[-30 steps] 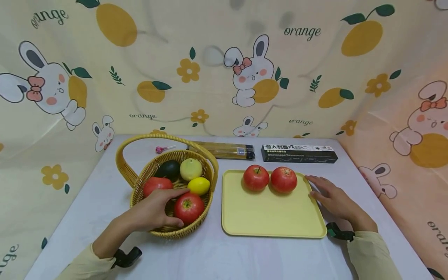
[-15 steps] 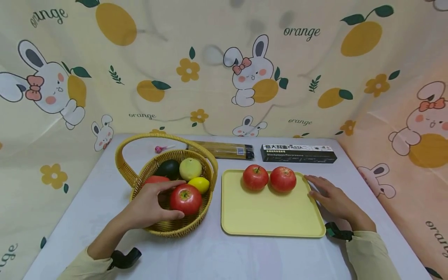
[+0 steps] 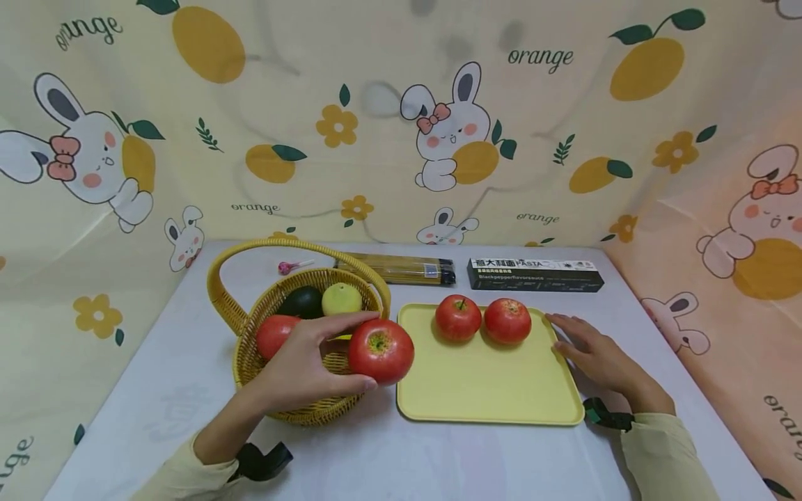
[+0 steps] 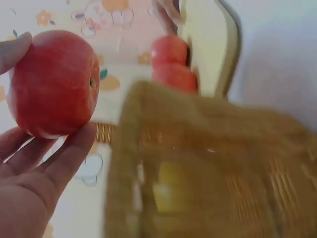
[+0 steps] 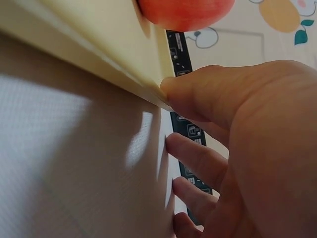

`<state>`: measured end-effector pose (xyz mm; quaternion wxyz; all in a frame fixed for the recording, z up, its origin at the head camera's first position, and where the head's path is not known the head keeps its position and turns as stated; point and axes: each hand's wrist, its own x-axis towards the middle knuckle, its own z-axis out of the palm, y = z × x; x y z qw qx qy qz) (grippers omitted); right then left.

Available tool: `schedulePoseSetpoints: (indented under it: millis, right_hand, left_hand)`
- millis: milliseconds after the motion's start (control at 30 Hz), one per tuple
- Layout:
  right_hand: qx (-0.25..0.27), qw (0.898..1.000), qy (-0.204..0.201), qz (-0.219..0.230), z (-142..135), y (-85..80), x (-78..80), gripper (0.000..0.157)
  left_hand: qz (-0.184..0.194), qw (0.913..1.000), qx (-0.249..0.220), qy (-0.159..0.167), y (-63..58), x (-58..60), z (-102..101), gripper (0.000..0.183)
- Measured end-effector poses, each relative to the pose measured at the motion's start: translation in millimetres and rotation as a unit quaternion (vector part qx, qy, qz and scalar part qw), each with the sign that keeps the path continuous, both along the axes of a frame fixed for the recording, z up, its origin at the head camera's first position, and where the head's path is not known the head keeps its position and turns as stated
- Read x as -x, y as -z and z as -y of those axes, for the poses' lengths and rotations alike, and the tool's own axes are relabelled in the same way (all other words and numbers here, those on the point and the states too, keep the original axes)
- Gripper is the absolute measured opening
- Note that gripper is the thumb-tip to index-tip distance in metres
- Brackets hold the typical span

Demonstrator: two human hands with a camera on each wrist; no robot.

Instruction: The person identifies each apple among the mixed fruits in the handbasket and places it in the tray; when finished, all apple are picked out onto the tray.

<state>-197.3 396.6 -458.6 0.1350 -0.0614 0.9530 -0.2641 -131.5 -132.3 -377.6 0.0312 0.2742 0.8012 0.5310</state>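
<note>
In the head view my left hand (image 3: 301, 369) grips a red apple (image 3: 381, 351) between thumb and fingers. The apple hangs over the right rim of a wicker basket (image 3: 301, 417), close to the yellow tray (image 3: 489, 390). The left wrist view shows this apple (image 4: 54, 84) raised beside the blurred basket. Another red apple (image 3: 276, 334), a dark green avocado-like fruit (image 3: 301, 302) and a pale green round fruit (image 3: 341, 299) lie in the basket; a yellow fruit there is mostly hidden. At the tray's right edge, my right hand (image 3: 598, 355) rests, its thumb (image 5: 198, 91) touching the rim.
Two red apples (image 3: 458, 318) sit side by side at the tray's back. Behind stand a black pasta box (image 3: 535, 275) and a pack of spaghetti (image 3: 407, 269). A pink lollipop (image 3: 287, 268) lies behind the basket, whose tall handle (image 3: 301, 244) arches over it.
My left hand has lifted the apple out of the basket and carried it right, toward the tray. My right hand has stayed at the tray's edge.
</note>
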Motion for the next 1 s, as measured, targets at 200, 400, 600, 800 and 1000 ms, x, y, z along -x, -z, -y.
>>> schedulePoseSetpoints:
  millis: [200,400,600,800,1000]
  right_hand:
    - [0.002,1.000,0.006,0.010,0.1,1.0,-1.1,0.077]
    - [-0.002,1.000,0.003,0.003,-1.0,2.1,-0.6,0.076]
    - [-0.004,1.000,0.006,0.008,-1.7,2.5,-0.8,0.076]
    - [0.000,1.000,0.012,0.018,-0.2,1.4,-1.4,0.079]
    - [0.001,1.000,0.009,0.015,-0.7,-1.3,-2.3,0.081]
  left_hand:
    - [0.010,0.9993,-0.009,0.034,-2.7,3.0,-29.9,0.080]
    - [0.034,0.9974,-0.027,0.058,-0.1,4.4,-66.3,0.079]
    - [0.048,0.9945,-0.046,0.081,7.9,4.4,-108.7,0.080]
    - [0.069,0.9910,-0.043,0.106,15.9,5.9,-144.8,0.078]
    - [0.089,0.9892,-0.034,0.112,24.7,11.4,-172.3,0.078]
